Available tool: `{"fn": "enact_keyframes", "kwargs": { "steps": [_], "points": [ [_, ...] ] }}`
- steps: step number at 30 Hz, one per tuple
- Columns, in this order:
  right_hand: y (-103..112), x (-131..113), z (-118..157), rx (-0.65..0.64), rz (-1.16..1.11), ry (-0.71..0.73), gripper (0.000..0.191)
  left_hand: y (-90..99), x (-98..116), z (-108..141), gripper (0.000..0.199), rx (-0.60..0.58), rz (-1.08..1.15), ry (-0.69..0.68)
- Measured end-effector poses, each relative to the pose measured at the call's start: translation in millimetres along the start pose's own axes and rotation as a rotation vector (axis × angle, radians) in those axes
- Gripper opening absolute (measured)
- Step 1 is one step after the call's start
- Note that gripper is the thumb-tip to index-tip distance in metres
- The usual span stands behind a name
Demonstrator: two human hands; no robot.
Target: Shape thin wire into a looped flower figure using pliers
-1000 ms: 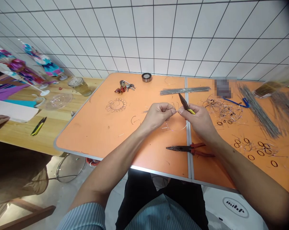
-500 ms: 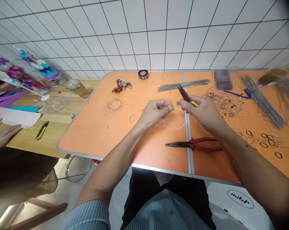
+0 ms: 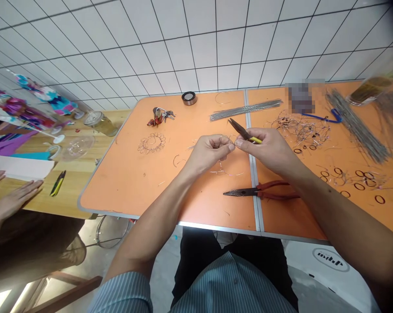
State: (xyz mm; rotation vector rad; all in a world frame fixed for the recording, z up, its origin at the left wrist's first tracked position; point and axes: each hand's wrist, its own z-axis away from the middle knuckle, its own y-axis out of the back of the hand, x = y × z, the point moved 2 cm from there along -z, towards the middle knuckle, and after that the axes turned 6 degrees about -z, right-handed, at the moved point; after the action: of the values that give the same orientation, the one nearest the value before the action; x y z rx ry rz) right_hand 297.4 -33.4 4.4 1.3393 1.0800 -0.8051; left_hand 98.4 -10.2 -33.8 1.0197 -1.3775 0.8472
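Observation:
My left hand (image 3: 212,152) is closed in a pinch on a thin wire loop (image 3: 231,174) above the orange table. Close to its right, my right hand (image 3: 264,145) is wrapped round small pliers with yellow handles (image 3: 240,129), their jaws pointing up and left. Its thumb and fingertips also meet the wire near my left fingertips. Below the hands lie long-nose pliers with red handles (image 3: 242,192). A looped wire ring (image 3: 151,143) rests flat to the left of my hands.
Straight wires (image 3: 245,110), a tape roll (image 3: 189,98) and keys (image 3: 160,116) lie toward the tiled wall. Tangled wire (image 3: 302,130) and dark rings (image 3: 359,186) are at the right. Another person's hands (image 3: 17,198) rest on a wooden table (image 3: 85,191) by a glass jar (image 3: 100,123).
My right hand and the small pliers have shifted slightly left, nearer my left hand. The wire loop has changed its tilt. The other person's nearer hand has moved right.

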Motion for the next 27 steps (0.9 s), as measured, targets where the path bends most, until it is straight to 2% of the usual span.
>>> {"fn": "enact_keyframes", "kwargs": {
  "steps": [9, 14, 17, 21, 27],
  "points": [
    [-1, -5, 2, 0.041, -0.035, -0.007, 0.025, 4.5, -3, 3, 0.020, 0.012, -0.020, 0.063],
    [13, -2, 1, 0.029, 0.084, 0.044, 0.033, 5.6, 3, 4, 0.024, 0.025, 0.029, 0.072],
    [29, 3, -1, 0.004, 0.231, 0.097, 0.040, 7.2, 5, 2, 0.026, 0.034, 0.069, 0.079],
    [45, 9, -4, -0.071, 0.358, 0.198, 0.035, 11.1, 8, 1, 0.025, 0.054, 0.098, 0.088],
    [45, 13, -4, -0.171, 0.468, 0.275, 0.044, 14.8, 8, 1, 0.019, 0.050, 0.136, 0.095]
  ]
}}
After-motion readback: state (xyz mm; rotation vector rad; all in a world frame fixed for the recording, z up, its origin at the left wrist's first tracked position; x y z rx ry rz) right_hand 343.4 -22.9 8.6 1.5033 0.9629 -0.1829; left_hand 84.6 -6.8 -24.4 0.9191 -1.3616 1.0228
